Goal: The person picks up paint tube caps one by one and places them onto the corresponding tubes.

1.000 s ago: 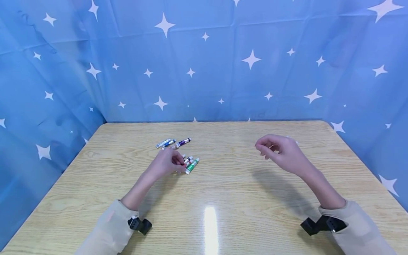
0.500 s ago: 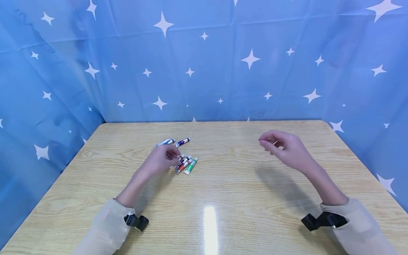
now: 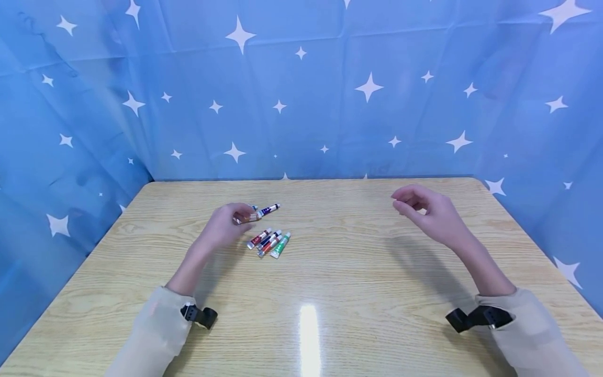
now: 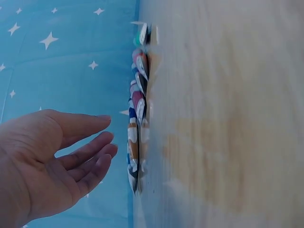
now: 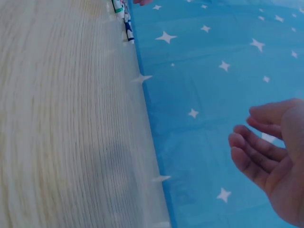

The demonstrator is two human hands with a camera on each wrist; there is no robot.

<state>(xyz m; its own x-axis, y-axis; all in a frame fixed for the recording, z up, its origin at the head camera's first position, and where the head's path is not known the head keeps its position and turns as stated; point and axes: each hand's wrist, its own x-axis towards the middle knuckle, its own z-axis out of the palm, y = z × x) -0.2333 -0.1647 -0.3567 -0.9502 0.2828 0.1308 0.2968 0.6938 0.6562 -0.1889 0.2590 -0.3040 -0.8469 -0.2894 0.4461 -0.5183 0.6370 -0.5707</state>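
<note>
My left hand (image 3: 225, 224) hovers at the back left, its fingers loosely bent and holding nothing. In the left wrist view a gap shows between the fingertips and a brown-labelled paint tube (image 4: 133, 142). From the head, the hand overlaps that brown tube's end and hides part of the blue tube (image 3: 254, 207); a purple tube (image 3: 270, 209) lies beside them. Nearer the front are a dark red tube (image 3: 259, 239), a navy tube (image 3: 268, 240), an orange-red tube (image 3: 269, 246) and a green tube (image 3: 281, 245). My right hand (image 3: 428, 213) is raised over the right side, fingers loosely curled, with nothing in it.
Both groups of tubes lie on a light wooden table (image 3: 344, 283). A blue curtain with white stars (image 3: 320, 104) hangs behind it and along its sides. Each sleeve carries a black wrist camera, left camera (image 3: 200, 315) and right camera (image 3: 478, 318).
My left hand has moved left and back from the front group of tubes to the rear group, uncovering the front tubes. My right hand has drifted slightly right and back.
</note>
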